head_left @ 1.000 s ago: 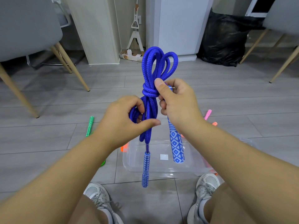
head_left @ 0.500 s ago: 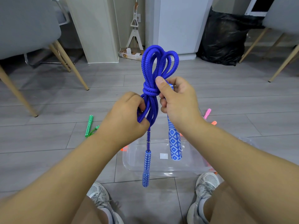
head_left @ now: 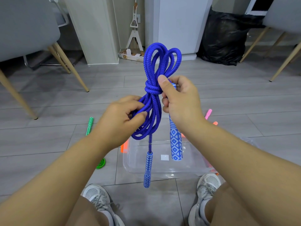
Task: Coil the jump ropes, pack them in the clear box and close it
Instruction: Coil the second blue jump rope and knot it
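Blue rope [head_left: 152, 89] over clear box [head_left: 162, 170]; bag [head_left: 223, 39] beyond

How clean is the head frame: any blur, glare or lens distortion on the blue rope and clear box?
Head view: blue rope sharp, weave readable, no motion blur on left hand or right hand; light even and soft, faint shadows only; clear box shows mild sheen and low contrast against the grey floor; wide-angle stretch swells the forearms toward the bottom corners.
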Demonstrator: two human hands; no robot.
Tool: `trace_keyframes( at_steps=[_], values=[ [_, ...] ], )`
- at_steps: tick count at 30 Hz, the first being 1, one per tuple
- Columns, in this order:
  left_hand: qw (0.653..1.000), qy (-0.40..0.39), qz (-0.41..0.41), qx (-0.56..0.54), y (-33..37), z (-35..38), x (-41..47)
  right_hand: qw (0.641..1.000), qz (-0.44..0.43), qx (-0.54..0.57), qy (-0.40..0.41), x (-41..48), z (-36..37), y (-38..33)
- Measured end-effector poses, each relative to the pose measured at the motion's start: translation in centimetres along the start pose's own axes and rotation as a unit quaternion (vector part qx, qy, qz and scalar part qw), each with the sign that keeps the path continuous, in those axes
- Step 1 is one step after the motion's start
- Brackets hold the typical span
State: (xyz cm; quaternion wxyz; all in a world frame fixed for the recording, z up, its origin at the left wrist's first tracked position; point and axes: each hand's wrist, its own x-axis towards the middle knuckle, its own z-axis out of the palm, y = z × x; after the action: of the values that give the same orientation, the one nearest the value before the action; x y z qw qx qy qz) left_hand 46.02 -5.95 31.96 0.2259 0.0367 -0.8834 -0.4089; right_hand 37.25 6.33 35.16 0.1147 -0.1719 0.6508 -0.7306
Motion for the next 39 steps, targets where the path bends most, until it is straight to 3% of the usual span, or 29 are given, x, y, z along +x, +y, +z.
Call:
trace_keyframes(
  at_steps=[9,13,17,24,29,33,36,39],
  values=[
    [0.994,-0.046,-0.043,-0.085,0.4,-0.1,-0.1,1.0,-0.005,-0.013,0.002,0.0,-0.2,-0.1],
    [0.997,-0.021,-0.047,-0.051,0.0,0.0,0.0,1.0,-0.003,-0.007,0.005,0.0,0.0,-0.2],
    [0.987,0.001,-0.08,-0.14,0.5,-0.1,0.2,1.0,0.002,0.0,0.006,0.1,-0.1,-0.4],
    [0.985,0.012,-0.124,-0.123,0.3,-0.2,0.6,1.0,0.006,0.006,-0.002,0.0,0.0,-0.4],
    [0.988,-0.002,-0.111,-0.105,0.6,-0.2,0.6,1.0,0.011,0.017,-0.002,0.0,0.0,-0.3],
    [0.99,0.006,-0.106,-0.089,0.4,-0.4,0.7,0.999,0.021,0.011,-0.041,0.3,-0.5,-0.1],
    [0.995,-0.008,-0.089,-0.048,0.2,-1.0,0.6,0.993,0.037,0.004,-0.114,1.7,-2.1,-0.3],
    [0.996,-0.049,-0.074,0.002,0.2,-1.7,0.3,0.982,0.013,-0.073,-0.176,3.1,-4.4,-0.7]
  ],
)
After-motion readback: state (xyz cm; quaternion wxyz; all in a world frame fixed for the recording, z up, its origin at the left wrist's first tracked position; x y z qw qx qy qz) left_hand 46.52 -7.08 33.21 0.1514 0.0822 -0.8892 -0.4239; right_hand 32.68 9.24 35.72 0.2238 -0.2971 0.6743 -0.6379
